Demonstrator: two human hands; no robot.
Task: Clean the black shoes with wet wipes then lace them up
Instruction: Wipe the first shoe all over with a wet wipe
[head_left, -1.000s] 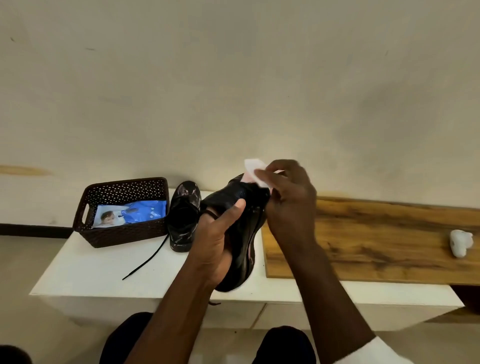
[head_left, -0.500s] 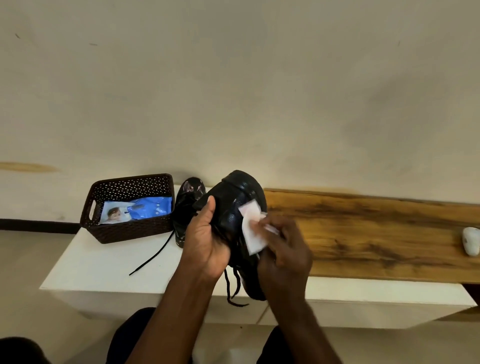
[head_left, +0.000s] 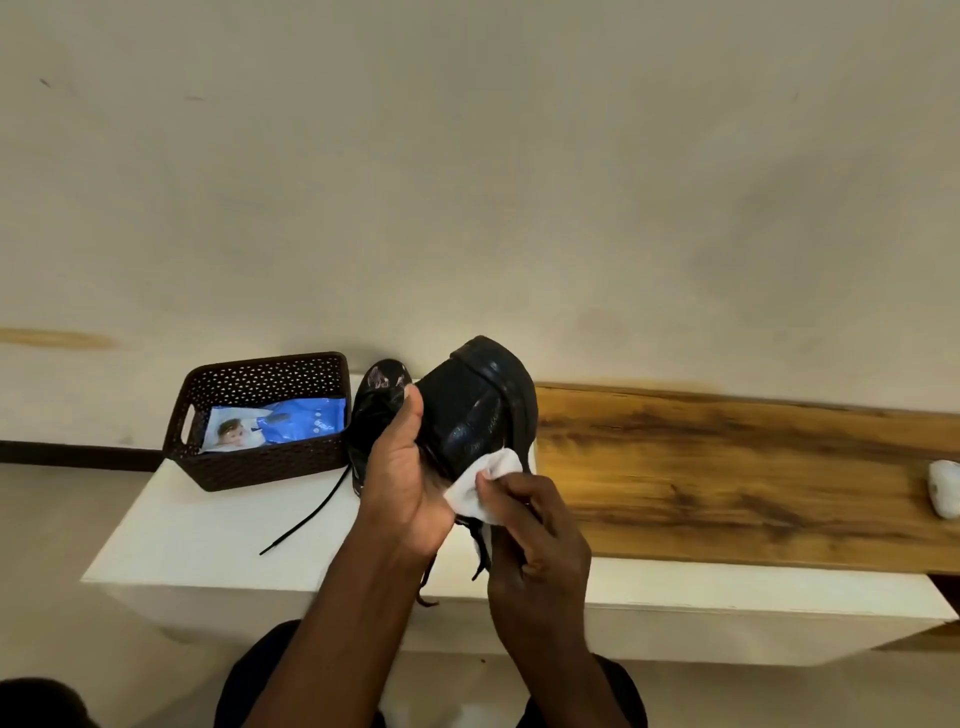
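On the white table (head_left: 208, 545), the second black shoe (head_left: 376, 410) stands beside a brown basket (head_left: 260, 467) holding the wet-wipe pack (head_left: 280, 426). The left hand (head_left: 405, 483) grips a raised black shoe (head_left: 467, 410), thumb curled over it. The right hand (head_left: 535, 540) pinches a white wipe (head_left: 483, 486) against its side.

At frame centre the left hand (head_left: 402, 483) grips a raised black shoe (head_left: 475, 410) while the right hand (head_left: 535, 540) presses a white wipe (head_left: 485, 486) against it, above the white desk (head_left: 208, 540) bearing a second shoe (head_left: 376, 410) and a brown basket (head_left: 265, 467) at left.
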